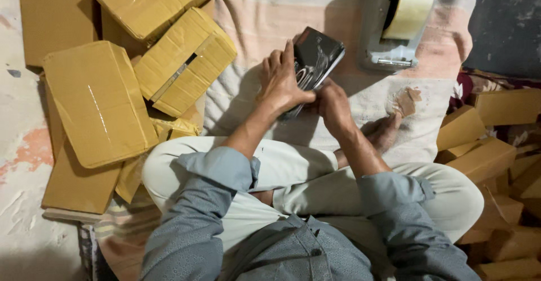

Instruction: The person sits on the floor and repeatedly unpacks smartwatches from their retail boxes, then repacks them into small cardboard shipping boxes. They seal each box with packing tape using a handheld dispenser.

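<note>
A dark flat box (314, 61) is held over the blanket (265, 10) by the left hand (280, 81), fingers closed on its left edge, and the right hand (332, 102) gripping its lower edge, with taped cartons (98, 100) stacked closely at left and the tape dispenser (394, 21) near at right.

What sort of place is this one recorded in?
Probably a small home packing spot on the floor: taped cardboard boxes piled on both sides, a tape dispenser on a blanket, and both hands holding a dark box.
</note>
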